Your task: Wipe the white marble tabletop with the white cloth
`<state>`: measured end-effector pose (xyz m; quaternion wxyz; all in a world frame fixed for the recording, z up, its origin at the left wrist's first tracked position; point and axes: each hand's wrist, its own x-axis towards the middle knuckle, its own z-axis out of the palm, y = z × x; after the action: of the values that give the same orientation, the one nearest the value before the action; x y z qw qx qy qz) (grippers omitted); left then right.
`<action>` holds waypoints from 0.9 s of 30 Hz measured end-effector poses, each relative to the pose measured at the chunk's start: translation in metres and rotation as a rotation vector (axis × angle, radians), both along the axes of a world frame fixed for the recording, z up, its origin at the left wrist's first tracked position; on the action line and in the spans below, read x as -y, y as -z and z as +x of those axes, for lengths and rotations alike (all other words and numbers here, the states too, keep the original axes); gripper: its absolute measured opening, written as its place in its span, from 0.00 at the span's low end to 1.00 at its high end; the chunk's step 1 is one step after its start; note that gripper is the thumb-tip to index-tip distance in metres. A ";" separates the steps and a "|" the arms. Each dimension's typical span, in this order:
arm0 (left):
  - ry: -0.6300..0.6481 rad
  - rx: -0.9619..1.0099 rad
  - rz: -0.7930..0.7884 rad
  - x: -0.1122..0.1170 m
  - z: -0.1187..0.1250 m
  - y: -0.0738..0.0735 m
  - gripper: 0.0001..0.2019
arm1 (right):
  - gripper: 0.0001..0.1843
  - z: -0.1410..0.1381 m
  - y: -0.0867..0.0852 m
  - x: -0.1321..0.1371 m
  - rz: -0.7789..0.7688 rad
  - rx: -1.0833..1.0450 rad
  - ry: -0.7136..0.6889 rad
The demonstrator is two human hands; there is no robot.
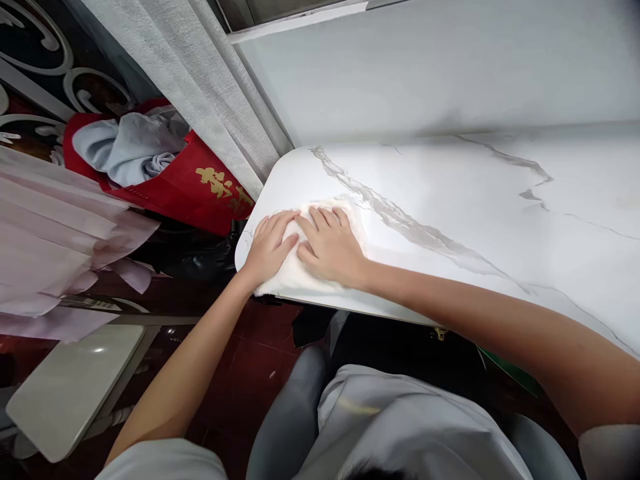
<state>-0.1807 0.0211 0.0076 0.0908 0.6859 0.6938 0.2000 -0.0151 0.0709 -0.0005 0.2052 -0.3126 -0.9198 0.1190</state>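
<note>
A soft white cloth (293,273) lies spread near the rounded left end of a white marble-patterned tabletop (430,193). My left hand (271,248) rests on the cloth's left part, fingers stretched out and the thumb pointing toward the right hand. Beside it, my right hand (331,247) lies flat on the cloth with its fingers spread. Both palms press down from above, and the fingertips of the two hands nearly meet. Part of the cloth is hidden beneath the hands.
A grey curtain (200,73) hangs by the table's left end. Beyond it stands a red bag (175,180) with gold characters, holding light blue fabric (130,147). Pink fabric (65,233) drapes at left above a pale stool-like seat (75,387). A pale wall (450,67) backs the table.
</note>
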 end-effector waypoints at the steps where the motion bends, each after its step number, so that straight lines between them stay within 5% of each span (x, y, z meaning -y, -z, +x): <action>1: -0.002 0.007 0.004 -0.012 -0.007 0.000 0.24 | 0.28 -0.008 0.001 -0.011 0.012 -0.015 0.010; 9: -0.010 0.108 0.086 -0.126 -0.060 0.010 0.23 | 0.20 -0.063 0.008 -0.109 0.036 -0.098 0.210; 14: -0.041 0.125 0.094 -0.177 -0.078 0.015 0.21 | 0.19 -0.081 0.008 -0.152 0.057 -0.089 0.280; 20: -0.080 0.147 0.094 -0.213 -0.085 0.014 0.22 | 0.21 -0.098 0.019 -0.203 0.049 -0.143 0.247; 27: -0.161 0.208 0.023 -0.226 -0.080 0.003 0.21 | 0.29 -0.110 0.026 -0.236 0.057 -0.095 0.249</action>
<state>-0.2606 0.2474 0.0042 0.1381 0.6045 0.7310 0.2848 -0.1252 0.3066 -0.0263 0.2708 -0.4123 -0.8661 0.0810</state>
